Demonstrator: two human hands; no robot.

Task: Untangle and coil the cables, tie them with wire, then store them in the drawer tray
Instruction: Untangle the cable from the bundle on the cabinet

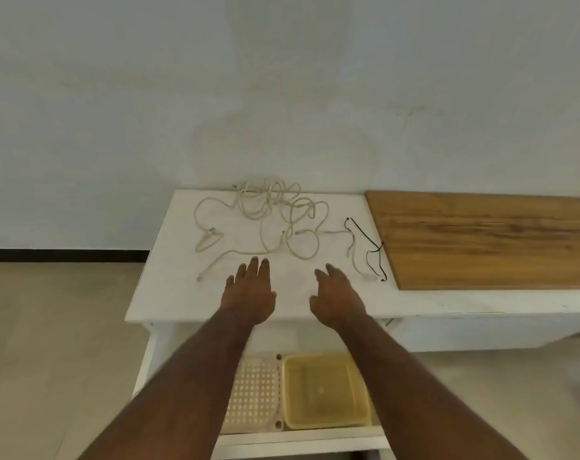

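- Lying tangled at frame centre on the white table [169, 293], the cream cables [275, 214] are spread mostly left to right.
- A black wire [365, 237] is seen right of them, beside a wooden board [487, 237].
- The left hand [250, 290] and right hand [336, 293] are held flat, fingers straight, gripping nothing, just below the cables.
- A yellow tray [325, 393] sits in the open drawer [302, 439], lower centre.

Plain home room: white drawer cabinet [169, 293] against bare wall [282, 78], tiled floor [49, 327], dark skirting [66, 255].

Head camera looks forward and down, close over the white tabletop [169, 293].
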